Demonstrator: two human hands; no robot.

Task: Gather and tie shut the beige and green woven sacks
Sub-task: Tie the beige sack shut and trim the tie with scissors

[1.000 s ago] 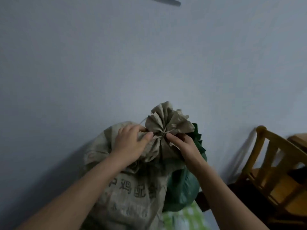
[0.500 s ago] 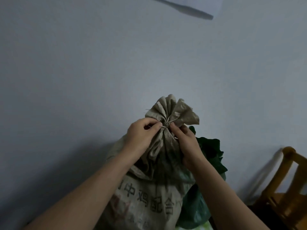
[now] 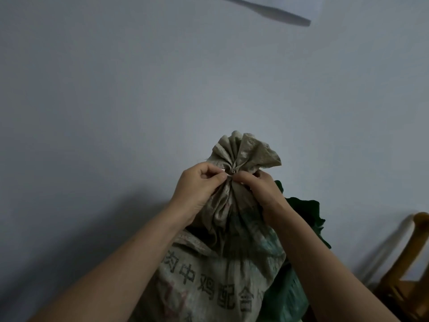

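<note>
The beige sack (image 3: 220,287) stands well to the left of the wooden chair (image 3: 413,263). It is upright, its long axis running bottom to top, its mouth pointing up and its printed face toward the camera. The mouth is already gathered into a tight neck, and the spare cloth (image 3: 243,152) fans out above it, leaning a little toward the chair's side. A pale string (image 3: 228,175) crosses the neck. The left hand (image 3: 199,184) pinches it between thumb and forefinger on the side far from the chair, and the right hand (image 3: 262,189), fingers curled, pinches it on the near side. The knot looks to be in the making, so this sack seems gathered but not yet secured. The green sack (image 3: 299,212) sits behind the beige one, nearer the chair. Its top edge looks loose and untouched, though whether it is tied cannot be told. That one probably remains to do.
</note>
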